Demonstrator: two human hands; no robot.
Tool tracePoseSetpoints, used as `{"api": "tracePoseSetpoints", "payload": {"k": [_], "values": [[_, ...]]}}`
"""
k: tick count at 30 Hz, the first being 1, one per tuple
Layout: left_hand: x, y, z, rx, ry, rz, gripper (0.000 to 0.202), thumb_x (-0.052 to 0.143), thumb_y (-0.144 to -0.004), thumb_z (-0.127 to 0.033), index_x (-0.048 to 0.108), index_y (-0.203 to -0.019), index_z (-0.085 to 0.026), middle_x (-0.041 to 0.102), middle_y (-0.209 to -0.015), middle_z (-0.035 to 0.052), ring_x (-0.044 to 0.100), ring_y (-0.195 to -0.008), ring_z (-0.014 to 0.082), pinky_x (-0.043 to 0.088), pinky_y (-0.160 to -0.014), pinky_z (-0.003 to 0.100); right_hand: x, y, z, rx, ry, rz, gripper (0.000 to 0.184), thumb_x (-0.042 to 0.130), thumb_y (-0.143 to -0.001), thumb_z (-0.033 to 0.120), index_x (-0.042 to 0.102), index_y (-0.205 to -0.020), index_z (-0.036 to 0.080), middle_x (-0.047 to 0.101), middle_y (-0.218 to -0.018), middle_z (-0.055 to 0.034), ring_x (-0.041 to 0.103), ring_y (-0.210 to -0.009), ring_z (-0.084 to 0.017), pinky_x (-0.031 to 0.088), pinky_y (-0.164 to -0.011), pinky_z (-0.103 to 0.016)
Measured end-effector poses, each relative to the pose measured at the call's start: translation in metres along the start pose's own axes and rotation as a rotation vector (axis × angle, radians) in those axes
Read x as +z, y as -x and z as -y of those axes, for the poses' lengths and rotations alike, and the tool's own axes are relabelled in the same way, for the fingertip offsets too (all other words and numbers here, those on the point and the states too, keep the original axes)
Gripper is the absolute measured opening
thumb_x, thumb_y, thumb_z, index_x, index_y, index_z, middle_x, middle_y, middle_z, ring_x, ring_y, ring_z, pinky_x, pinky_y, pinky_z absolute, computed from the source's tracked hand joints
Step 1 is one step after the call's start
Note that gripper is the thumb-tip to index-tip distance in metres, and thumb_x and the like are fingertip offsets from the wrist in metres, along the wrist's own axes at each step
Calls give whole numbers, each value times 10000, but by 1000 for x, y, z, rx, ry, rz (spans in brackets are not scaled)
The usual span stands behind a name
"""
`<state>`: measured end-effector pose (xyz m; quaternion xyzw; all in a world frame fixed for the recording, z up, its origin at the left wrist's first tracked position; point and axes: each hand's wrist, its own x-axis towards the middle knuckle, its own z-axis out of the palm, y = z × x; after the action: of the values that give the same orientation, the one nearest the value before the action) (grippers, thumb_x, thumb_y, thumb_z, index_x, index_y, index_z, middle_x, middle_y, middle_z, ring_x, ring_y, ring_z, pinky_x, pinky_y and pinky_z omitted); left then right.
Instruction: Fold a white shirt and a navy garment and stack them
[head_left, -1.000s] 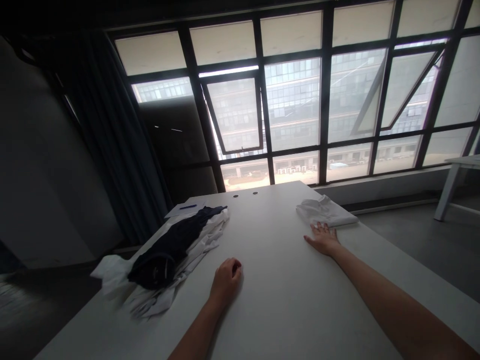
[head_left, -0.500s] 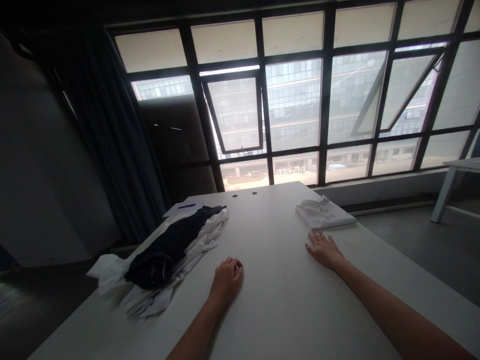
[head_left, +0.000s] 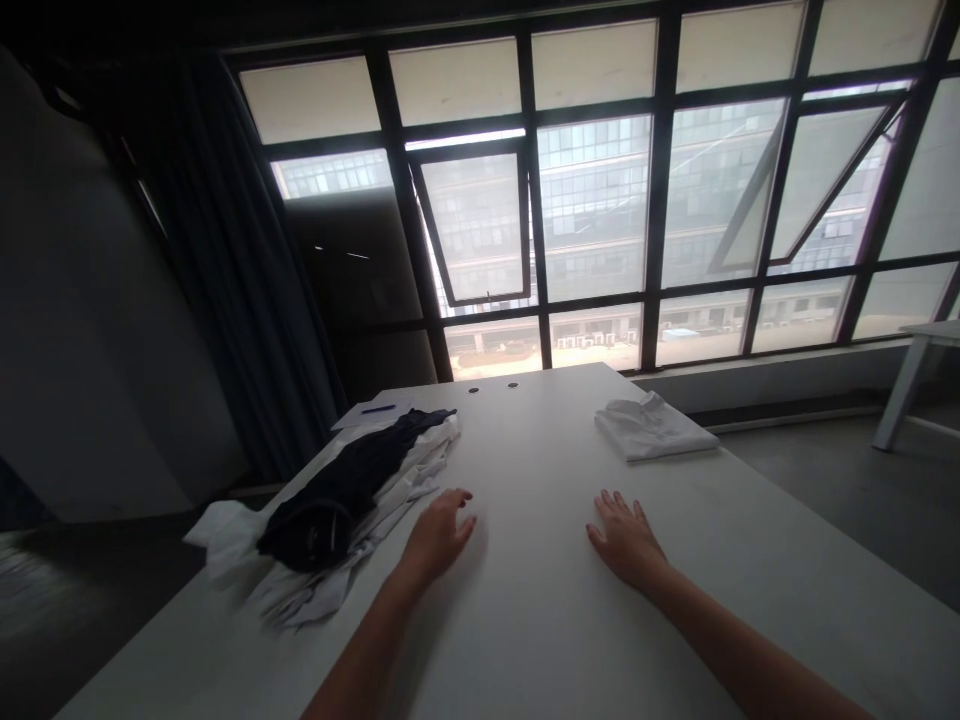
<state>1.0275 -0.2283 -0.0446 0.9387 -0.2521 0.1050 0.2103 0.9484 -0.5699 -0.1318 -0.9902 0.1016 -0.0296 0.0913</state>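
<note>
My left hand (head_left: 435, 535) hovers just over the white table (head_left: 540, 620) with its fingers stretched out, holding nothing, close to the right edge of a heap of clothes. That heap is a dark navy garment (head_left: 345, 490) lying on top of crumpled white garments (head_left: 315, 590). My right hand (head_left: 624, 540) lies flat on the tabletop, fingers spread and empty. A folded white shirt (head_left: 651, 428) sits farther back on the right, well apart from my right hand.
A sheet of paper with a blue pen (head_left: 375, 409) lies at the far left corner of the table. Two cable holes (head_left: 492, 386) mark the far edge. Large windows (head_left: 592, 210) fill the wall behind. Another white table (head_left: 926, 345) stands at the far right.
My left hand has uncurled from a loose fist and shifted left toward the clothes heap. My right hand has drawn back from the folded white shirt toward me and to the left.
</note>
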Motion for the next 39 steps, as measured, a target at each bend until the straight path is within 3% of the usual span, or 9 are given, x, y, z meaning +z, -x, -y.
{"api": "tracePoseSetpoints", "payload": {"k": [6,10,13,17,22,27,32,35,39], "values": [[-78,4,76,-141,-365,-269,373,509,-914,-358,625,-1226,-190,647,-1252,125,592,-1162,295,410,-1002,390,-3,4,2,-17,17,-34,660,356,-938,430,420,-1512,112,327,-1615,-154,223,-1510,-318,71,-1209,-552],[-81,27,134,-519,-570,-211,459,473,-895,-375,618,-1261,-140,657,-1207,193,600,-1105,385,418,-920,519,-4,5,5,-22,17,-33,665,354,-940,432,413,-1514,101,318,-1617,-161,220,-1510,-325,74,-1206,-558],[-79,35,151,-594,-569,-155,410,407,-935,-367,649,-1185,-151,670,-1175,185,611,-1071,375,430,-863,497,-4,5,4,-23,13,-36,659,352,-941,430,417,-1513,108,323,-1616,-160,223,-1509,-323,74,-1206,-556],[-100,30,136,-512,-587,-305,427,341,-984,-407,646,-1147,-159,686,-1089,157,639,-978,351,438,-792,443,-5,5,3,-30,8,-34,669,353,-938,434,415,-1513,96,325,-1614,-161,226,-1508,-326,77,-1207,-560],[-145,23,81,-334,-551,-656,433,359,-1008,-513,625,-1022,-171,669,-938,120,627,-938,317,434,-800,385,-5,5,3,-26,7,-43,663,362,-936,427,421,-1510,101,325,-1614,-161,226,-1508,-328,72,-1205,-561],[-163,23,10,99,-404,-768,290,497,-995,-446,601,-883,-199,650,-871,70,616,-895,268,397,-938,422,-3,5,2,-26,-54,-79,659,401,-921,415,438,-1491,85,368,-1594,-163,249,-1498,-336,77,-1206,-562],[-125,25,-66,496,-132,-587,100,543,-977,-241,626,-936,-206,631,-909,57,578,-861,209,449,-874,375,-4,5,0,-30,-238,-198,587,424,-914,369,477,-1451,139,535,-1476,-146,387,-1428,-314,112,-1202,-575],[-64,32,-107,603,-31,-437,170,481,-975,-162,624,-896,-208,611,-864,33,570,-844,179,424,-1004,424,-5,2,-4,-37,-400,-274,494,398,-906,310,551,-1358,184,614,-1386,-123,515,-1321,-279,158,-1195,-582],[28,55,-139,825,-95,-52,105,544,-965,-213,638,-939,-252,652,-894,-9,582,-877,162,261,-1170,506,-7,-4,-15,-93,-715,-377,428,327,-876,219,645,-1161,196,698,-1203,-91,620,-1161,-219,416,-1085,-437]]}}
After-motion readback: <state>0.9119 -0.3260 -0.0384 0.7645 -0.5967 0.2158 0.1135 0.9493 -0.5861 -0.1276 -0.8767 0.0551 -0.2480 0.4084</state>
